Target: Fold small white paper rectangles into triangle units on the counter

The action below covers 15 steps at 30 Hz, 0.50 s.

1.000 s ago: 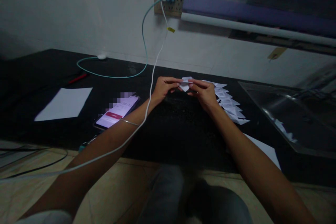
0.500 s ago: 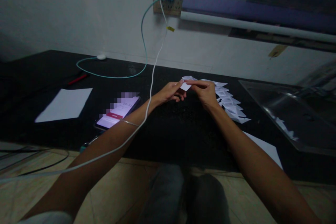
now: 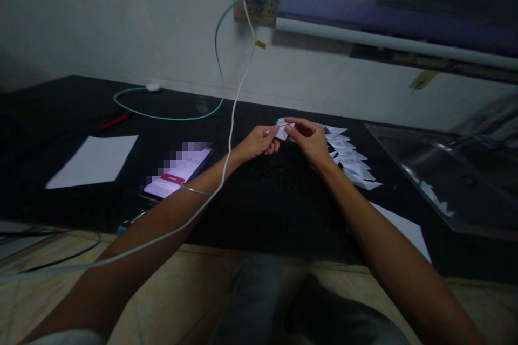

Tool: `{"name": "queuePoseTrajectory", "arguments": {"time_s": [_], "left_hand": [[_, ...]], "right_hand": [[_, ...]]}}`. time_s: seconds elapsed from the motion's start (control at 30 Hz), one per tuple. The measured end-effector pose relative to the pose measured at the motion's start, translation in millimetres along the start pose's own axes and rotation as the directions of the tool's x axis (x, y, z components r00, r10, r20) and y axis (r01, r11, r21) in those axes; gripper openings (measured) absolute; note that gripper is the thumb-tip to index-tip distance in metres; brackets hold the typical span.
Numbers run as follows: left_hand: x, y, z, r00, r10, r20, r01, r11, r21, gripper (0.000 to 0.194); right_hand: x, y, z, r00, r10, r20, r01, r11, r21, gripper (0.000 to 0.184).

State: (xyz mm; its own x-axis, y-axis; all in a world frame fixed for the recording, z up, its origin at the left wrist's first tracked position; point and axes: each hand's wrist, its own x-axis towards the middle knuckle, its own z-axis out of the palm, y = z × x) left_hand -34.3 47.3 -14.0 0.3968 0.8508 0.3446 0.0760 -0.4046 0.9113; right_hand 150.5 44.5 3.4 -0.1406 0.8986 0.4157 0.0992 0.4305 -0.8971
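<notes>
1. The left hand [image 3: 259, 141] is pinching one side of a small folded paper [image 3: 284, 132] between thumb and fingers, its other fingers curling beneath.
2. The right hand [image 3: 309, 143] is pinching the opposite side, thumb low, index finger along the top. The exact fold is too small to read.
3. The paper is sitting between the hands, above the far part of the black table [image 3: 283, 210]. Good handling, by judgement: one hand anchoring, the other aligning edges before pressing, thumb pressure staying light so points aren't crumpling.
4. Just beyond the right hand, a row of folded papers [image 3: 352, 159] is overlapping; a low right wrist would risk disturbing it.
5. A white cable [image 3: 232, 129] is crossing in front of the left forearm; small wrist movements would suit, avoiding a snag.
</notes>
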Motion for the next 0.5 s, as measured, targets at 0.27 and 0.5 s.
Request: {"name": "queuePoseTrajectory", "arguments": {"time_s": [0.27, 0.5], "left_hand": [[-0.4, 0.3, 2.1, 0.999, -0.03, -0.026, 0.029, 0.998, -0.048, 0.043], [-0.6, -2.0, 0.9, 0.997, -0.034, -0.064, 0.029, 0.997, -0.078, 0.034]], "right_hand": [[3.6, 6.5, -2.6, 0.997, -0.047, -0.062, 0.045, 0.998, -0.032, 0.024], [3.1, 7.5, -3.4, 0.991, -0.016, -0.136, 0.011, 0.999, -0.041, 0.024]]}}
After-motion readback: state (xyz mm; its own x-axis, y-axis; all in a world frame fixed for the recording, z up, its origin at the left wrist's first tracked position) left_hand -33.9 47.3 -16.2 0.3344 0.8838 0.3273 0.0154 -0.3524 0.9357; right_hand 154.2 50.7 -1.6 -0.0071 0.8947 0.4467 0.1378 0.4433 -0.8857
